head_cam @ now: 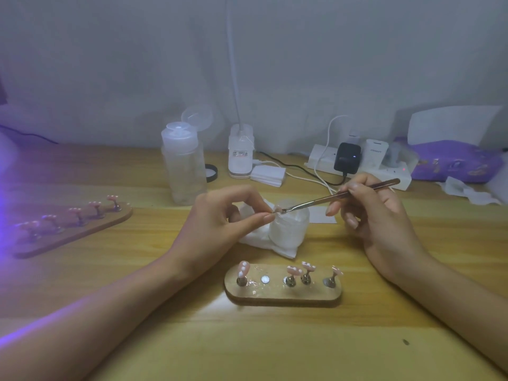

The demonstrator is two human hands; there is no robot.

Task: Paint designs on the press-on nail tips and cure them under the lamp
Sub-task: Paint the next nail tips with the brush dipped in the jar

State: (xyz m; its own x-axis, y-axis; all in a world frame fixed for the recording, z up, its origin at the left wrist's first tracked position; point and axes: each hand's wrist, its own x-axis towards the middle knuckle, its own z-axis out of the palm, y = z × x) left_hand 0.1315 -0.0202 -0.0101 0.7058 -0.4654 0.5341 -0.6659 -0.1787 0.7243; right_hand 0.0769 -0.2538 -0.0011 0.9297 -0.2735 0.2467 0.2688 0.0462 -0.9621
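Observation:
My left hand [220,215] pinches a small pink nail tip [277,209] on its stand between thumb and forefinger, just above a small clear jar [288,229]. My right hand [368,210] grips a thin metallic brush [343,194], its tip touching the nail tip. In front of me a wooden holder [283,294] carries several pink nail tips with white dots on metal stands; one magnet spot on it is bare. A second wooden holder [74,229] with several nail tips lies at the left, washed in violet light.
A white tissue [264,237] lies under the jar. Behind stand a clear pump bottle [183,163] with its lid flipped open, a white lamp base [241,152], a power strip [360,166] with plugs and cables, and a purple tissue pack [453,160].

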